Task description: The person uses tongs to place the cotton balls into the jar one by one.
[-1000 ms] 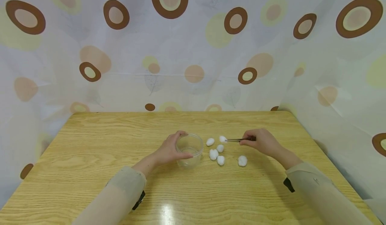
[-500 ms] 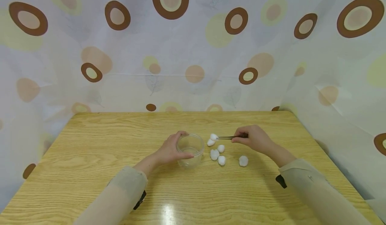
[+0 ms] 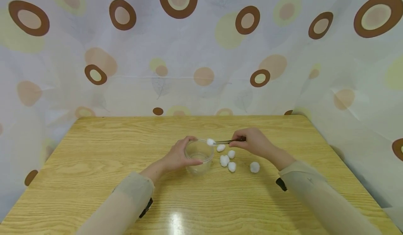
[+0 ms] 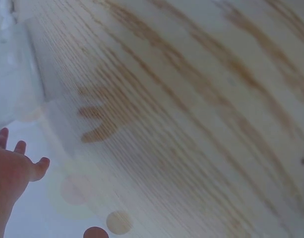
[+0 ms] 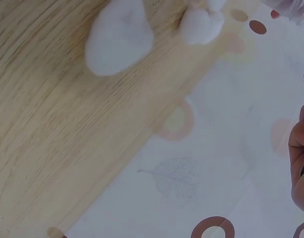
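My left hand [image 3: 177, 156] grips a clear round plastic tub [image 3: 199, 168] from its left side, thumb across the front and fingers behind. The tub's open mouth tilts toward the head camera. In my right hand [image 3: 254, 144] is a pair of metal tweezers [image 3: 225, 142], pointing left. Their tips pinch a white cotton ball [image 3: 210, 142] right at the tub's far right rim. In the left wrist view, my left fingers lie by the tub [image 4: 15, 74]. The right wrist view shows part of my right hand [image 5: 300, 148] at its edge; the tweezer tips are out of that view.
Several more cotton balls lie right of the tub: a loose cluster with one cotton ball [image 3: 224, 161] in it, and a lone cotton ball [image 3: 254, 167] farther right. The wooden table [image 3: 126, 140] ends at a patterned curtain [image 3: 201, 53] behind and at the right.
My right hand has moved left with the tweezers, carrying the cotton ball from above the far side of the cluster to the tub's rim. The left hand and tub have stayed put.
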The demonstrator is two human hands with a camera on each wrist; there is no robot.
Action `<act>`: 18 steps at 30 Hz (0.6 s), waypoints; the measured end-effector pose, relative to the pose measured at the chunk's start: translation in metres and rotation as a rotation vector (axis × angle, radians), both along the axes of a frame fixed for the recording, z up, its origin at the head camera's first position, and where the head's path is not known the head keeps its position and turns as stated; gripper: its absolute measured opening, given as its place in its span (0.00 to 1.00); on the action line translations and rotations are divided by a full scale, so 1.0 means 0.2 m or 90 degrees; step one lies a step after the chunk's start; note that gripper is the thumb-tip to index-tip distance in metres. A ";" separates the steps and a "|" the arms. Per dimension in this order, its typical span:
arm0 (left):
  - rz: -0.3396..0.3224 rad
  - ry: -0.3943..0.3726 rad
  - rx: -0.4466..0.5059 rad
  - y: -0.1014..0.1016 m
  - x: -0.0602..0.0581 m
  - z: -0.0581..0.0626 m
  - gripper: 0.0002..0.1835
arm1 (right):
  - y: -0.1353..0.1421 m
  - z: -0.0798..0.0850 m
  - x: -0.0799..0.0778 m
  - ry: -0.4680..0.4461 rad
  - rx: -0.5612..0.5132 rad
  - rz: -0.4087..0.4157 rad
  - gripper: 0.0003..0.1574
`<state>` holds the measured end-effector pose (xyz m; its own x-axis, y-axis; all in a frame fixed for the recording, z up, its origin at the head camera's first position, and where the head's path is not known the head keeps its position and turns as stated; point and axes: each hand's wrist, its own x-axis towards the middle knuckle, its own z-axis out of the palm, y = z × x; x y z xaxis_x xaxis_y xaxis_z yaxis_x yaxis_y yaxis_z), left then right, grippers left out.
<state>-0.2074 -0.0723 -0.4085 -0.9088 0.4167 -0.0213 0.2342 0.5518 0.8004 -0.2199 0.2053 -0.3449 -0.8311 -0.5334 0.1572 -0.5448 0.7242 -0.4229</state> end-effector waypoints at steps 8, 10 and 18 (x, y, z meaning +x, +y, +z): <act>0.002 0.003 0.003 0.00 -0.01 -0.01 0.42 | -0.09 -0.03 -0.02 -0.002 -0.002 0.017 0.09; 0.001 0.002 0.008 0.00 -0.01 -0.01 0.42 | -0.11 -0.04 -0.03 -0.005 -0.002 0.022 0.09; -0.004 -0.001 0.023 0.00 -0.02 -0.03 0.40 | -0.16 -0.07 -0.03 -0.008 -0.004 0.042 0.09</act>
<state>-0.2120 -0.0716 -0.4138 -0.9063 0.4226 -0.0082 0.2357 0.5214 0.8201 -0.2266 0.1733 -0.3587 -0.7963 -0.5860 0.1499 -0.5854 0.6842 -0.4349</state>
